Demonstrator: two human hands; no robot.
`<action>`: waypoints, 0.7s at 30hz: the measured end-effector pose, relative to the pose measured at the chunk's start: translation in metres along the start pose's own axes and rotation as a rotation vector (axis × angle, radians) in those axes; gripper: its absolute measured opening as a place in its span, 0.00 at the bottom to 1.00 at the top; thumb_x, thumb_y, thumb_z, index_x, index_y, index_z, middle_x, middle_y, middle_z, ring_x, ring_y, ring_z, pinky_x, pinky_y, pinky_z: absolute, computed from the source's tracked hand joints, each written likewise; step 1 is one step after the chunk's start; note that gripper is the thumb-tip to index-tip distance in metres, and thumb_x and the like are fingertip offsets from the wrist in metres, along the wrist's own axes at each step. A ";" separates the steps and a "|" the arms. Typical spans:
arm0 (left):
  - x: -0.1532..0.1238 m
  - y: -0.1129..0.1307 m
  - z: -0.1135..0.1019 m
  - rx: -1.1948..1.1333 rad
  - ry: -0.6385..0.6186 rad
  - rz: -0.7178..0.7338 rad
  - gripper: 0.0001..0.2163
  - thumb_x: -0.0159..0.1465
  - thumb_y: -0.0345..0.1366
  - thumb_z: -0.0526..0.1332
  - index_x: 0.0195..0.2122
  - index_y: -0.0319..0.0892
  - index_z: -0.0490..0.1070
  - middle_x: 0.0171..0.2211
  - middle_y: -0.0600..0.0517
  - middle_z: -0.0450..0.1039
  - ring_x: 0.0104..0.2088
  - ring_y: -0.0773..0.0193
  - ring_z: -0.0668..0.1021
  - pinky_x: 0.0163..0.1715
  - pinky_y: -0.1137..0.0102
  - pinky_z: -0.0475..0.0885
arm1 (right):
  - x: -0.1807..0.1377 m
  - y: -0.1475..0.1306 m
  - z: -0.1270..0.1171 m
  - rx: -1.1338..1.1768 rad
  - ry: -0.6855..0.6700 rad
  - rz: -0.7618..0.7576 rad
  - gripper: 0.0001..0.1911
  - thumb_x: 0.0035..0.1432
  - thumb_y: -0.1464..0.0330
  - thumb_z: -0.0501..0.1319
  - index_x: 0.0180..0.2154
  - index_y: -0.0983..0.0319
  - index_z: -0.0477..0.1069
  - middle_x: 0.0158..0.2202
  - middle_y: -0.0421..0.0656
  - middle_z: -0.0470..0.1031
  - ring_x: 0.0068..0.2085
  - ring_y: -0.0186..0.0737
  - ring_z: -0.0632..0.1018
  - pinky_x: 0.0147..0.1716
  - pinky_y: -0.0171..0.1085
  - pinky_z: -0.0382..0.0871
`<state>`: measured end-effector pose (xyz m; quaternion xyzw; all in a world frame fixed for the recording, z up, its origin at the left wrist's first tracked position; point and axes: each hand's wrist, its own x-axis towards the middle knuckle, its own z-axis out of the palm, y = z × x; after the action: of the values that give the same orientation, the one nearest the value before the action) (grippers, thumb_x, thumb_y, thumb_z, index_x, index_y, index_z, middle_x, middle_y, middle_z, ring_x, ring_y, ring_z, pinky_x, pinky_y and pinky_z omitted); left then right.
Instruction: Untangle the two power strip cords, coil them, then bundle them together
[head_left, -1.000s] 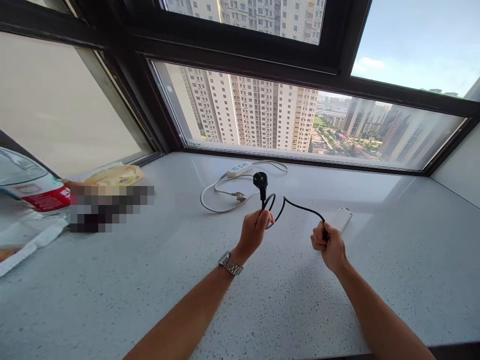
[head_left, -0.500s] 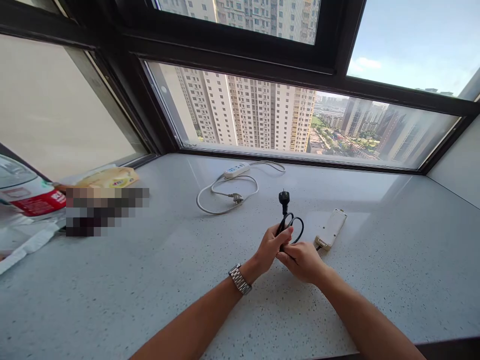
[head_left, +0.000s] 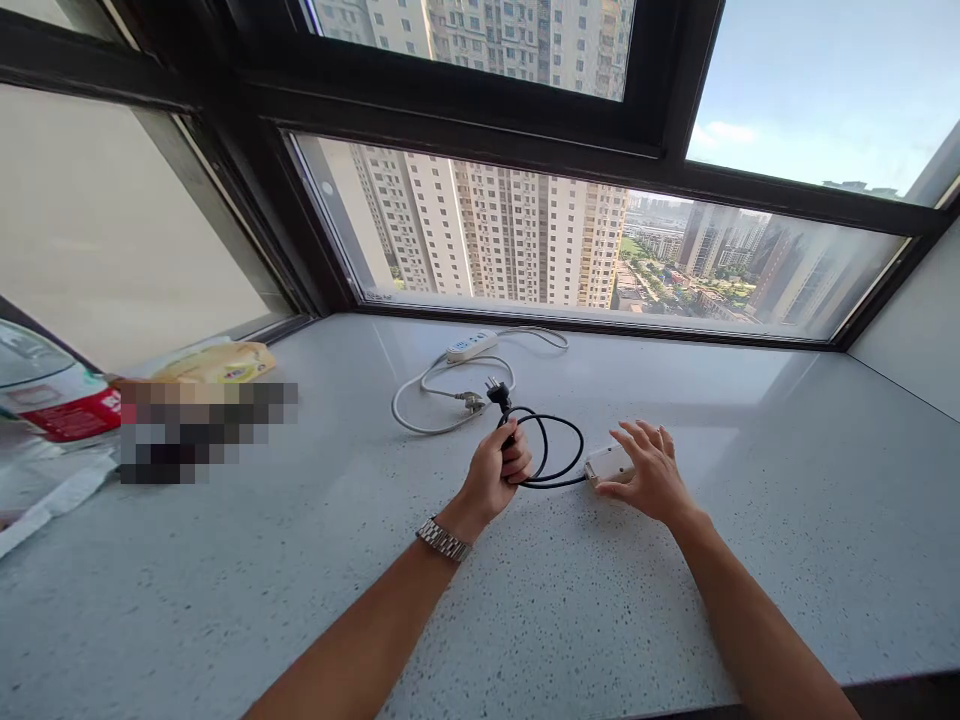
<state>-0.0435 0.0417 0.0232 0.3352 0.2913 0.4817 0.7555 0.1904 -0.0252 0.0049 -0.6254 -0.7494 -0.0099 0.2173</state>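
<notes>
While left grip (head_left: 496, 466) clasps cord (head_left: 553, 485), right grip (head_left: 652, 476) gapes.

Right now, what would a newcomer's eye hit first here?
Probably the black plug and looped black cable, mid-frame, the cable in the left hand's grip. Just right of it, the right hand is spread open around a pale block at the cable's end. Beyond the counter, tall towers show through the window.

- White block (head_left: 610, 462), 4 o'clock: partly hidden by right hand (head_left: 654, 477).
- Bottle (head_left: 64, 402), 9 o'clock: cut by left edge.
- Pixelated patch (head_left: 196, 428), 9 o'clock: contents illegible.
</notes>
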 end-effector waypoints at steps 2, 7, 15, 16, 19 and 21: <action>0.001 -0.001 -0.001 0.003 -0.007 -0.108 0.15 0.62 0.43 0.60 0.24 0.41 0.57 0.15 0.64 0.42 0.12 0.77 0.48 0.10 0.80 0.49 | -0.001 0.009 -0.004 -0.018 -0.143 -0.018 0.41 0.50 0.47 0.62 0.61 0.58 0.58 0.63 0.49 0.60 0.65 0.60 0.52 0.61 0.62 0.35; 0.006 -0.008 -0.001 0.118 0.061 -0.257 0.15 0.60 0.44 0.62 0.26 0.40 0.59 0.15 0.65 0.44 0.12 0.78 0.51 0.10 0.81 0.51 | -0.004 0.009 -0.009 -0.054 -0.195 -0.033 0.30 0.49 0.61 0.62 0.55 0.57 0.64 0.53 0.49 0.67 0.58 0.56 0.63 0.61 0.62 0.36; 0.017 -0.019 -0.017 0.805 0.199 0.024 0.16 0.58 0.51 0.57 0.27 0.41 0.63 0.13 0.62 0.54 0.13 0.70 0.63 0.17 0.74 0.63 | -0.004 -0.004 -0.010 -0.056 0.090 -0.221 0.27 0.46 0.72 0.60 0.51 0.58 0.68 0.50 0.49 0.70 0.60 0.56 0.63 0.63 0.61 0.37; 0.019 -0.020 -0.020 0.906 0.201 0.055 0.16 0.58 0.51 0.56 0.27 0.41 0.64 0.12 0.61 0.55 0.13 0.69 0.64 0.16 0.73 0.62 | -0.004 -0.006 -0.009 -0.052 0.125 -0.269 0.28 0.47 0.73 0.59 0.53 0.59 0.67 0.52 0.49 0.69 0.61 0.56 0.61 0.63 0.60 0.37; 0.023 -0.022 -0.026 1.134 0.153 0.130 0.17 0.60 0.50 0.52 0.27 0.42 0.67 0.12 0.58 0.60 0.14 0.66 0.66 0.17 0.72 0.59 | -0.005 -0.013 -0.002 -0.032 0.178 -0.415 0.29 0.52 0.76 0.55 0.57 0.60 0.63 0.55 0.49 0.69 0.65 0.53 0.57 0.64 0.59 0.40; 0.023 -0.021 -0.026 1.244 0.100 0.187 0.17 0.61 0.49 0.50 0.27 0.42 0.68 0.15 0.55 0.64 0.16 0.65 0.68 0.19 0.72 0.58 | -0.005 -0.017 0.001 -0.013 0.192 -0.480 0.29 0.54 0.76 0.53 0.59 0.61 0.62 0.55 0.49 0.69 0.65 0.51 0.56 0.64 0.58 0.44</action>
<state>-0.0440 0.0623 -0.0120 0.7130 0.5212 0.3011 0.3596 0.1752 -0.0338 0.0069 -0.4273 -0.8522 -0.1253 0.2746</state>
